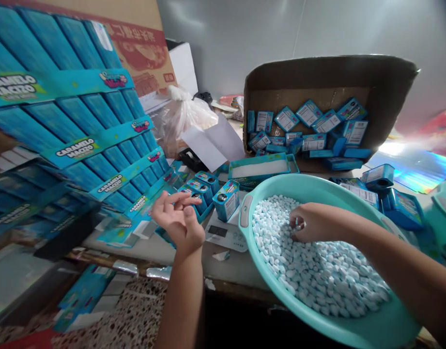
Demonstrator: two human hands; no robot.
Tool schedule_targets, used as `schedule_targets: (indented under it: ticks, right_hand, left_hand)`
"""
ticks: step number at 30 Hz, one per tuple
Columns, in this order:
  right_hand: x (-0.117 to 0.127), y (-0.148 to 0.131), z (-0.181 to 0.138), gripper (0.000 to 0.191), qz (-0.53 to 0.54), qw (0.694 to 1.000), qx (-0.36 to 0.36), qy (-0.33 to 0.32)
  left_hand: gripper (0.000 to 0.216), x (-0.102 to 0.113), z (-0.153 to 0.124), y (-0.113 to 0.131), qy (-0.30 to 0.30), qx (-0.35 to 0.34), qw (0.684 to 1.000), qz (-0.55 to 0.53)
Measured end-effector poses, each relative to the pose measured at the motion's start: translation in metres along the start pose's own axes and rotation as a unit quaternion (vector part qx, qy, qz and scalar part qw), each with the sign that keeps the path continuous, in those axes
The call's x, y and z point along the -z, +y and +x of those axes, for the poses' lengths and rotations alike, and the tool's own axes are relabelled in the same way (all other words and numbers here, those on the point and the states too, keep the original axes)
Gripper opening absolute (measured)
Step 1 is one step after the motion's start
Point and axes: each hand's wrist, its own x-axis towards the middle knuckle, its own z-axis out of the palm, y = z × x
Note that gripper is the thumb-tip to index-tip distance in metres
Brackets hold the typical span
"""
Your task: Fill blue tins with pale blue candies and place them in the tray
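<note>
A teal plastic basin sits in front of me, filled with small white-and-blue candies. My right hand rests in the candies at the basin's far side, fingers curled closed on a few of them. My left hand hovers palm-up to the left of the basin, fingers loosely apart, near small blue candy boxes standing on a white scale. I cannot see anything lying in the left palm.
Stacked blue display cartons marked CARAMELO MACIZO fill the left. A brown cardboard box lying on its side at the back holds several small blue boxes. A blue tray, a plastic bag and more boxes lie around.
</note>
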Motion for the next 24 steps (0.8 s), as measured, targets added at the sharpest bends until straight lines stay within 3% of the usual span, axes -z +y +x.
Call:
schedule_targets:
  ticks: [6,12,19,24]
  right_hand:
    - [0.005,0.006,0.001,0.010,0.072,0.997,0.014,0.018]
    - [0.021,-0.010,0.001,0.010,0.048,0.992,0.014,0.117]
    - [0.073,-0.071,0.029,0.016,0.038,0.968,0.089,0.232]
    - [0.083,-0.126,0.053,0.015,0.025,0.957,0.196,0.213]
  left_hand:
    - [0.042,0.003,0.003,0.000,0.012,0.039,0.999,0.013]
    - [0.043,0.004,0.000,0.000,-0.015,0.078,0.997,0.001]
    - [0.040,0.008,-0.005,-0.003,-0.142,0.097,0.985,0.027]
    - [0.042,0.006,-0.008,-0.005,-0.177,0.126,0.976,-0.010]
